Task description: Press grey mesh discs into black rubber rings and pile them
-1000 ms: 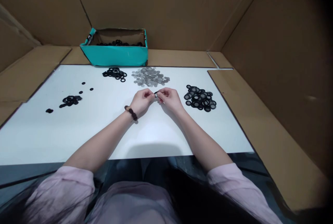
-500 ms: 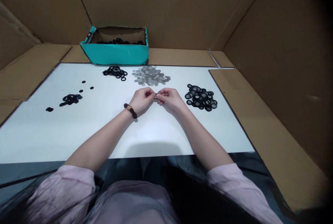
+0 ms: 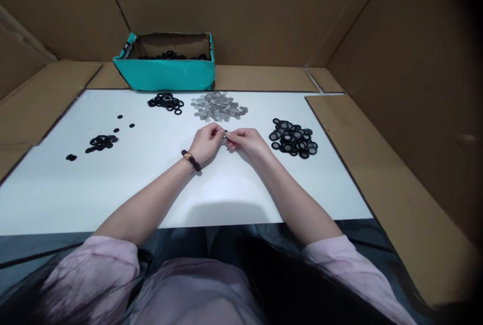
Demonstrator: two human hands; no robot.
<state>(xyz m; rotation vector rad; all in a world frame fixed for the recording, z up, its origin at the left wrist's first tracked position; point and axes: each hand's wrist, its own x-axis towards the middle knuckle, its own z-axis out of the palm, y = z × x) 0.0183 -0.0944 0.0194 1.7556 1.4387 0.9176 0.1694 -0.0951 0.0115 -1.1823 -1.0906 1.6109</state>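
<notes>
Between the fingertips of both hands is a small black ring (image 3: 225, 134) with a pale centre, mostly covered by the fingers. My left hand (image 3: 207, 142), with a dark beaded bracelet at its wrist, pinches the ring's left side. From the right, my right hand (image 3: 247, 142) pinches the same ring, thumb against it. Just beyond the hands lies a heap of grey translucent discs (image 3: 219, 107). To the right is a pile of black rings with grey centres (image 3: 293, 139). Open black rings (image 3: 166, 102) are heaped at the back left.
A turquoise box (image 3: 168, 74) holding black pieces stands behind the white board (image 3: 151, 149). On the left lie a small pile of black rings and discs (image 3: 101, 142) and several loose black discs. Cardboard walls (image 3: 264, 13) enclose the back and sides.
The hands stay together at nearly the same spot, and more of the ring shows between the fingertips. The whole view has shifted slightly.
</notes>
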